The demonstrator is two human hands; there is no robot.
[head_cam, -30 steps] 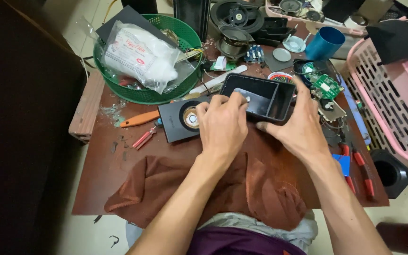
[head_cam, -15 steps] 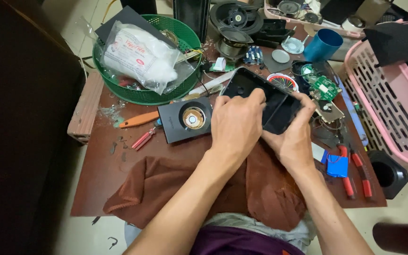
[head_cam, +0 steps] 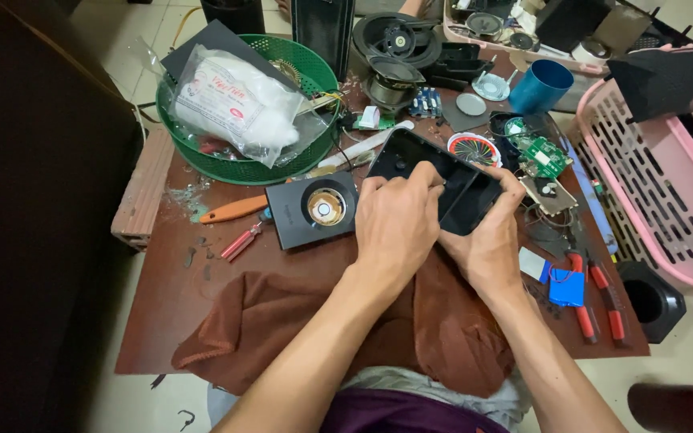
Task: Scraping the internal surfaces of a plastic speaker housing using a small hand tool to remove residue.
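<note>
Black casing (head_cam: 435,172) tilted up since before; both hands (head_cam: 443,232) clamp its near edge, board clutter close around.

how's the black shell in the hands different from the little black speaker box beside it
The black shell is hollow, with no driver in view; the speaker box carries a round cone with a gold centre. The shell is tilted, gripped by the left hand and right hand; the box lies flat and untouched on the brown board. The shell looks longer. Both are black and boxy.
</note>
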